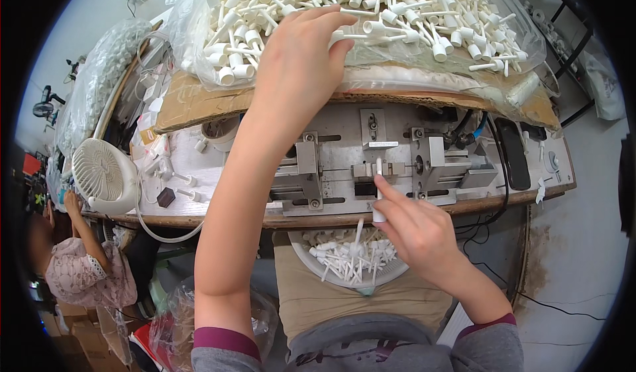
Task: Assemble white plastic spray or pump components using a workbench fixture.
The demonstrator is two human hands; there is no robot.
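My left hand (301,57) is over the far heap of white caps with thin stems (457,27). Its thumb and fingers curve around one white stemmed cap (336,36), whose stem points right. My right hand (421,233) pinches another white stemmed cap (379,214), stem pointing away from me, in front of the small metal holder (391,169) of a bench fixture. Metal clamp blocks (307,173) stand to the left of this holder, and a matching block (430,163) to its right. A metal stop plate (377,145) sits just behind it.
In my lap rests a pale bowl (311,269) of white stemmed pieces. Cardboard (199,100) supports the heap above the fixture. A white fan (103,173) stands left, a dark phone (512,153) right. A person in a pink top (76,266) sits far left.
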